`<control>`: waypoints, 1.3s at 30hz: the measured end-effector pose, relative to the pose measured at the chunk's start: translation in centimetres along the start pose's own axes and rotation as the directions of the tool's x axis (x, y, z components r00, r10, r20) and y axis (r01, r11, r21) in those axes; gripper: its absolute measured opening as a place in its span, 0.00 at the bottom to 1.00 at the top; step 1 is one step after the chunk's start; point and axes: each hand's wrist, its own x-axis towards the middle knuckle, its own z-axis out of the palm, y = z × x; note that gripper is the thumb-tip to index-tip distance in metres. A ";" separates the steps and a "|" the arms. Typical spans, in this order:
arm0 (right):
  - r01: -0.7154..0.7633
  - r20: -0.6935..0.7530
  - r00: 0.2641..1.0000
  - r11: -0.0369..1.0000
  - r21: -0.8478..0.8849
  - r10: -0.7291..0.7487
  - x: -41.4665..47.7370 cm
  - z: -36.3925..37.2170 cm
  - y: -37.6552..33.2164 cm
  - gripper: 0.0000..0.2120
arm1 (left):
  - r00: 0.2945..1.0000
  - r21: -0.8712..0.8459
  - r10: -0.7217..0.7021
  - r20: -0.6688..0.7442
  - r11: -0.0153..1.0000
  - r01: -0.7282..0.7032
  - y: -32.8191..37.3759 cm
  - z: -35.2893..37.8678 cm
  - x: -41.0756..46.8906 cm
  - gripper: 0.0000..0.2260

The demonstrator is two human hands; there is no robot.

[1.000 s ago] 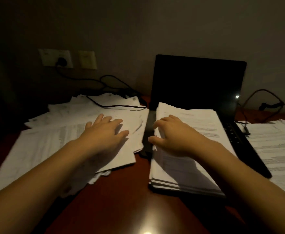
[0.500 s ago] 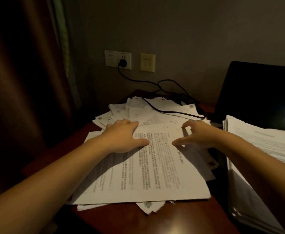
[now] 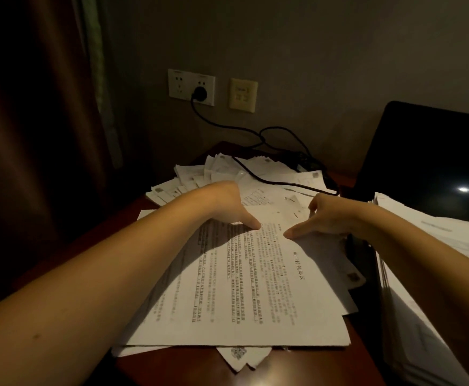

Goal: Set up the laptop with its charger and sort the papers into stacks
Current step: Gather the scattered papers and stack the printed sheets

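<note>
Both hands lie on the big white printed sheet [image 3: 241,288] that tops the loose heap of white papers [image 3: 222,168] on the dark red-brown wooden desk [image 3: 297,369]. The left hand [image 3: 225,207] is at 11 o'clock of the sheet's middle and the right hand [image 3: 330,218] at 1 o'clock, thumbs stretched flat toward each other, the other fingers bent or hidden, so I cannot tell if they grip anything. At 3 o'clock of the heap stands the open black laptop [image 3: 422,151] with a thick stack of white papers [image 3: 436,246] before its screen, and the black charger cable [image 3: 255,174] runs from the white wall socket [image 3: 191,86] at 12 o'clock across the far papers.
</note>
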 end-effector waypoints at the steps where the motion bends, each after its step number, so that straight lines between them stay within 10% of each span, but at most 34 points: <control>1: 0.002 -0.003 1.000 1.000 0.000 -0.002 0.0 0.2 0.1 0.42 | 1.000 -0.005 0.015 0.003 1.000 -0.015 0.1 0.1 -0.1 0.36; 11: 0.431 -0.137 0.902 0.833 0.347 -0.409 -3.0 0.5 1.2 0.20 | 0.975 -0.308 0.156 -0.158 0.931 -0.198 -2.0 0.8 -0.8 0.51; 17: 0.569 -0.469 0.817 0.600 0.563 -0.336 -3.6 -0.3 1.9 0.17 | 0.973 -0.642 0.136 -0.186 0.732 -0.225 -3.2 -1.1 -2.1 0.15; 26: 0.434 -0.536 0.843 0.652 0.622 -0.049 -2.6 -0.5 4.1 0.41 | 0.911 -0.788 -0.086 -0.404 0.539 -0.299 -4.0 -2.3 -3.1 0.09; 31: 0.389 -0.351 0.921 0.331 0.859 -0.171 -3.6 -0.2 3.6 0.16 | 0.852 -0.840 -0.193 -0.486 0.374 -0.394 -1.8 -2.9 -3.5 0.09; 39: 0.744 -0.708 0.668 0.249 0.620 -0.231 -7.5 -5.7 1.9 0.13 | 0.722 -0.708 -0.137 -0.678 0.387 -0.591 1.0 -6.1 -5.8 0.10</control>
